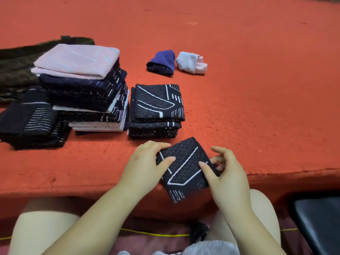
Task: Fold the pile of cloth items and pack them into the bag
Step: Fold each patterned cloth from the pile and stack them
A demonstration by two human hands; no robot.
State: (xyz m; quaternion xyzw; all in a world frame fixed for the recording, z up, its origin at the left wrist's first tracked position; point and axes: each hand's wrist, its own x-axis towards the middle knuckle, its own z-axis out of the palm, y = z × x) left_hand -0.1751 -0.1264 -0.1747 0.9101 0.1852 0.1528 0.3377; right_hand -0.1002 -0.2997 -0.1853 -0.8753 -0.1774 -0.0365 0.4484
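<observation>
A folded black cloth with white lines [185, 169] is held over the near edge of the red table [248, 89]. My left hand [145, 166] grips its left side, thumb on top. My right hand [224, 173] pinches its right side. Just beyond lies a short stack of matching folded black cloths [156, 107]. A taller stack topped by a pink cloth [81, 61] stands to the left, with a low dark stack [31, 124] at the far left. Two loose cloths, a blue one [162, 61] and a pale one [191, 62], lie farther back. A dark olive bag [18, 65] lies flat at the far left.
A dark seat [318, 221] stands at the lower right beside my knees. Open red table surface stretches to the right and the back.
</observation>
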